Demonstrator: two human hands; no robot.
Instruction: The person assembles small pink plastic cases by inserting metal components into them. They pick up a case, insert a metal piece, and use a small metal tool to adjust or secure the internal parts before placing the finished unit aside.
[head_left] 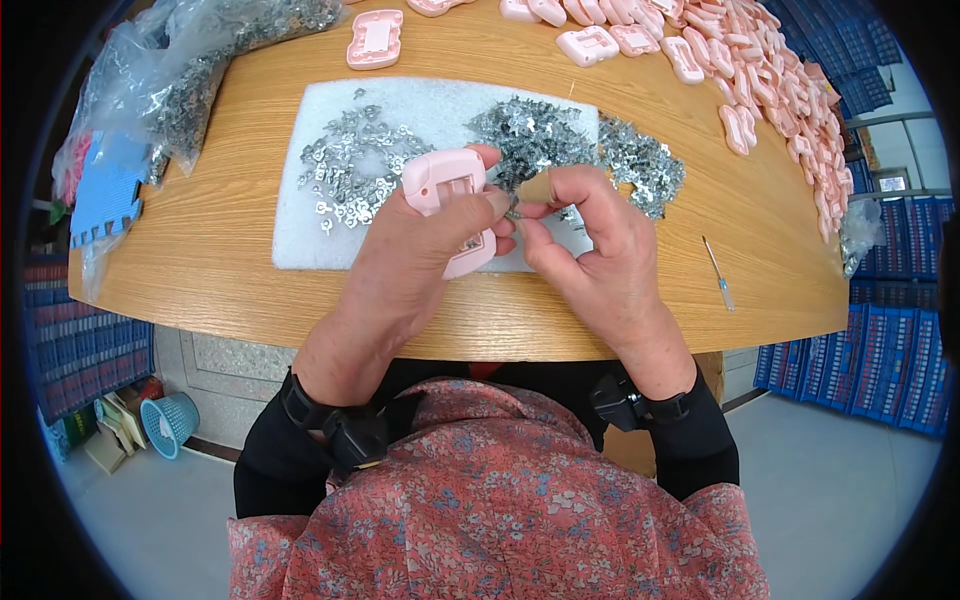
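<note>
My left hand [400,240] is closed round a pale pink plastic housing [432,170], its thumb lying across the recessed opening. Beside the housing's right edge, my right hand [605,235] pinches a small metal piece [513,210], mostly hidden by the fingertips; a tan cover wraps the index finger. Both hands are above a white foam sheet [292,250]. On the sheet, flat metal contact pieces [350,160] are spread at the left, and a denser heap of metal pieces [535,125] sits behind my right hand. More metal pieces [645,170] lie off the sheet's right edge.
Pink housings [720,55] pile along the table's far right, and one housing [375,40] lies apart at the far left. A thin screwdriver [719,275] rests at the right. Plastic bags of metal parts [190,90] and a blue foam mat [108,190] occupy the left end.
</note>
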